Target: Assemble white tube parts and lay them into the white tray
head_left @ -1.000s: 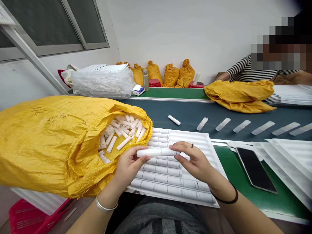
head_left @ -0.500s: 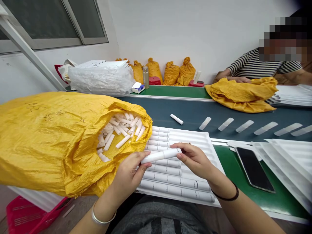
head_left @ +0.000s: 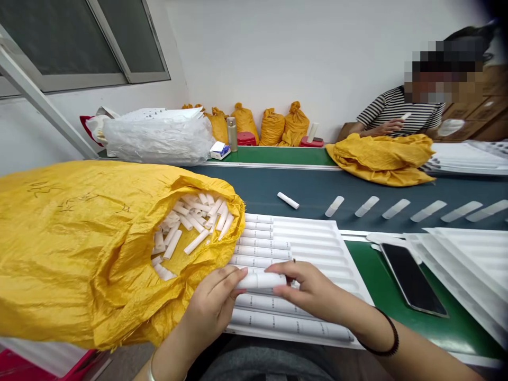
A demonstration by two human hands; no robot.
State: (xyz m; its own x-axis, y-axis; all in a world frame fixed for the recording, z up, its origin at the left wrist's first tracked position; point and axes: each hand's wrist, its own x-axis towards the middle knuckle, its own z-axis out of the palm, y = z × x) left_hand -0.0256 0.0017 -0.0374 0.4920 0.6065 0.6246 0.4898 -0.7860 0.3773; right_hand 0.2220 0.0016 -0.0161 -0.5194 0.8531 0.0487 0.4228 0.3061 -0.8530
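Observation:
Between my two hands is a white tube, lying nearly level over the white tray. My left hand pinches its left end between thumb and fingers. The right end is held by the thumb and fingers of my right hand. Printed white tubes lie in the tray's grooves below. To the left, a large yellow sack lies on its side, its mouth open on many short white tubes.
On the dark belt lie one loose white tube and a row of translucent tubes. A phone sits right of the tray, beside stacked trays. Across the belt a person sits behind a yellow cloth sack.
Both hands have come down closer together, and the tube between them is now more level and looks shorter. The person opposite has raised a hand with a small white piece. The view has shifted slightly.

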